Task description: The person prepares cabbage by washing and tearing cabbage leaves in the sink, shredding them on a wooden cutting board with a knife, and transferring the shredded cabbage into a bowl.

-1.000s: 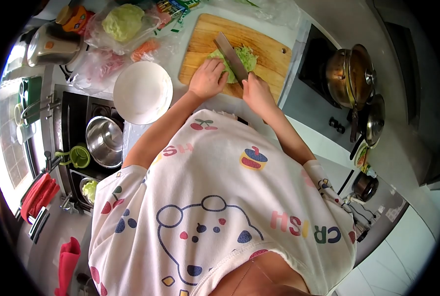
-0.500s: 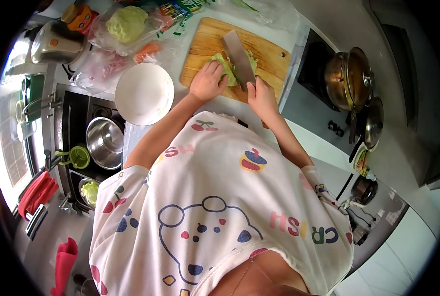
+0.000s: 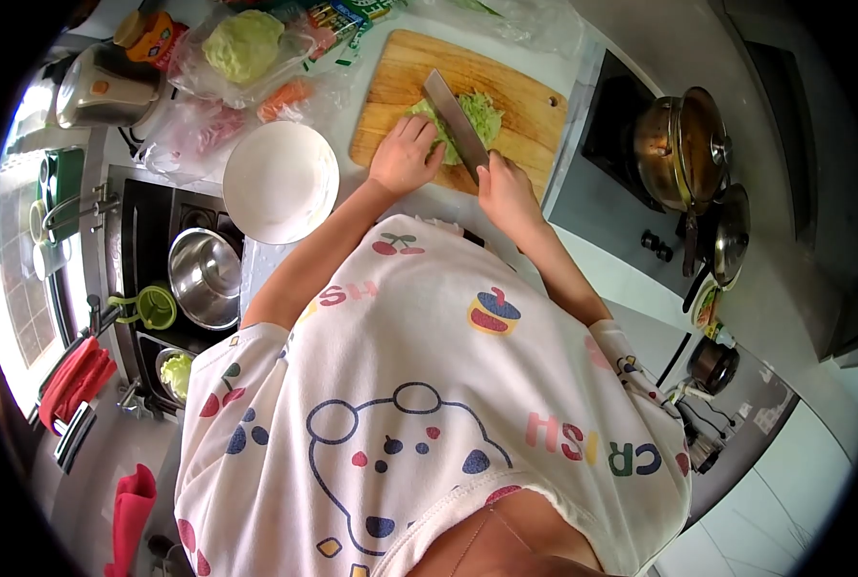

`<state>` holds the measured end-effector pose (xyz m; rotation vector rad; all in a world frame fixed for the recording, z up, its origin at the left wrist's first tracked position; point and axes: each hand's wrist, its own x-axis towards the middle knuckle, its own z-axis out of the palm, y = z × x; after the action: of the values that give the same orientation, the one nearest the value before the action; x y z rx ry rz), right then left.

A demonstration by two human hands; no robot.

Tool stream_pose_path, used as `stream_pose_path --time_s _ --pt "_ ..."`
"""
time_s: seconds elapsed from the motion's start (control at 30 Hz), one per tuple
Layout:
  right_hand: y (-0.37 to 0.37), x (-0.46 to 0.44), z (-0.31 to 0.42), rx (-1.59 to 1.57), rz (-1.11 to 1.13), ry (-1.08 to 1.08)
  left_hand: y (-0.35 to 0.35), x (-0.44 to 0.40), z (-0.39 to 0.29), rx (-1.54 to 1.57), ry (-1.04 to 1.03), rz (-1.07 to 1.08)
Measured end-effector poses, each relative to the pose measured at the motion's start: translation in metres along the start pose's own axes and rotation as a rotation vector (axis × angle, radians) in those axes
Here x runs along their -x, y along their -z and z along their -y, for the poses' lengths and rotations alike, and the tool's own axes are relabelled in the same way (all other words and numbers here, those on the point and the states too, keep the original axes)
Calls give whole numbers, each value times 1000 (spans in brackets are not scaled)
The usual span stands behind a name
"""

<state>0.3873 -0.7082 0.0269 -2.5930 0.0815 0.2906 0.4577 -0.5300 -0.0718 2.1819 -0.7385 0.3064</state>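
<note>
Green shreds (image 3: pixel 484 113) lie beside the knife (image 3: pixel 454 117) (in right hand (image 3: pixel 509 197)).

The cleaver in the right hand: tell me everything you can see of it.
The cleaver has a long, flat, grey blade that looks like metal. Its handle is hidden in the right hand. The blade slants over the wooden cutting board, its far end pointing away from the person and to the left. It crosses the green leaves, with shreds on its right and the left hand close on its left. Whether its edge touches the board cannot be told.
</note>
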Motion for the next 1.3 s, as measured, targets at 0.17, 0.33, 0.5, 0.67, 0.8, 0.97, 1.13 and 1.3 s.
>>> stream_pose_path --time_s 0.17,0.33,0.5,0.67,0.8,0.97,1.13,1.3 --pt "-6 -11 5 29 78 -38 0 0 0 8 1 -8" --pt "-24 -19 -3 1 -54 -29 0 0 1 20 5 3" --pt "-19 -19 -19 -100 -89 -71 3 0 1 40 2 15" --pt "-4 -7 -11 -94 -79 -31 7 4 1 55 -18 -24" --pt "0 0 -6 -51 -80 32 8 3 1 69 0 -17" --pt "2 3 -1 -46 -49 18 7 3 2 60 3 -3" --pt "0 2 -2 -30 10 -20 7 3 3 51 -1 5" --pt "1 0 1 -32 61 -38 7 3 3 54 7 17"
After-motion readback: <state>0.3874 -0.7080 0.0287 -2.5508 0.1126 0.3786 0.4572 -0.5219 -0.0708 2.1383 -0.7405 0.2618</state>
